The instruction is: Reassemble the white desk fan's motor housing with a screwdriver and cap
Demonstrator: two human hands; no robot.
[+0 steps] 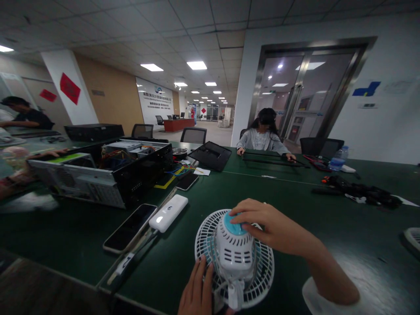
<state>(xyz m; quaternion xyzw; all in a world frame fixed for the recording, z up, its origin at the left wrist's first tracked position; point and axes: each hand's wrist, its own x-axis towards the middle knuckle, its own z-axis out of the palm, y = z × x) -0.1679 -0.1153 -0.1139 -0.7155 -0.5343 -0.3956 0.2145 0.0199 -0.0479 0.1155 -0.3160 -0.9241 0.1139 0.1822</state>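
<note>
Left end of green tabletop [170, 267]: open computer case [101, 181]. Upper side uncovered; inside, coloured cables [113, 154] and a silver drive cage [127, 145]. Co-worker's hand [54, 153] at its left rim; that side is blurred, so its grip is hard to judge.

Right of the case, toward the far edge: round metal dish [180, 152], contents too small to read. Nearer the near edge: smartphone [130, 228], white power bank [169, 213] marked 6 just beside it.

Near edge, right of middle: white fan [234, 256], guard [199, 239] down, motor housing up. Left hand [196, 291]: fingers extended against the guard's left rim; thumb hidden, cannot tell if it pinches. Right hand [259, 218]: fingers curled over the light-blue cap [231, 227] atop the housing, grasping it.

Step in hand, my reading: right hand works the cap, left steadies the guard. Turning that cap would call for firm fingertip purchase and a guard held from spinning.

Far edge: 2nd co-worker [262, 135], 2 hands on a black frame [272, 161]. Toward far right corner: water bottle [337, 158], fill level unclear.
</note>
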